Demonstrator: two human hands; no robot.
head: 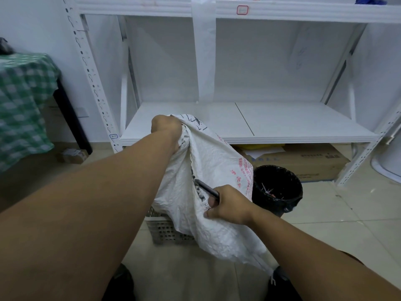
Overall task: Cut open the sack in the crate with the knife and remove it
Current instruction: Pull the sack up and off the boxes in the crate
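Observation:
A white woven sack (pixel 212 170) with red and black print rises out of a grey perforated crate (pixel 167 231) on the floor. My left hand (pixel 167 129) grips the sack's bunched top and holds it up. Lower down, my right hand (pixel 227 205) grips a dark knife (pixel 206 187) whose blade lies against the sack's side near the black print. The sack's lower end drapes over the crate toward me and hides most of the crate.
A black bin (pixel 277 190) with a liner stands right of the sack. White metal shelving (pixel 238 124) runs behind, with cardboard boxes (pixel 314 161) beneath it. A green checked cloth (pixel 21 105) covers a table at the left. The floor is tiled.

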